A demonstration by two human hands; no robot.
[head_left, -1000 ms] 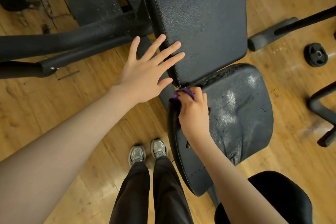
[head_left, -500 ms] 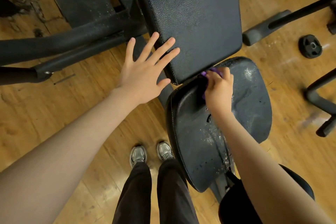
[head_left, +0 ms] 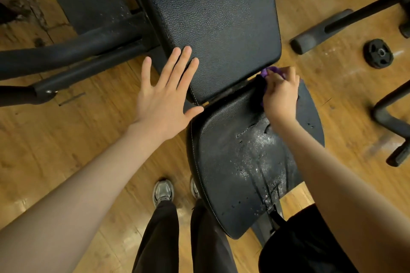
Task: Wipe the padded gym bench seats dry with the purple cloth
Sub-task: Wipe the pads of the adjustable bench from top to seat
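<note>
Head view: right hand (head_left: 280,95) clenches the purple cloth (head_left: 269,72) at the seat's (head_left: 226,162) far right corner; wet patch (head_left: 259,157) lies toward six o'clock. Left hand (head_left: 165,95) hovers flat, fingers spread.

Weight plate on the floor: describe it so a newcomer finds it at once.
Start at the black bench back pad and look right across the wooden floor. Past the foam-capped bar lies a small weight plate, the only round black disc with a centre hole.
</note>
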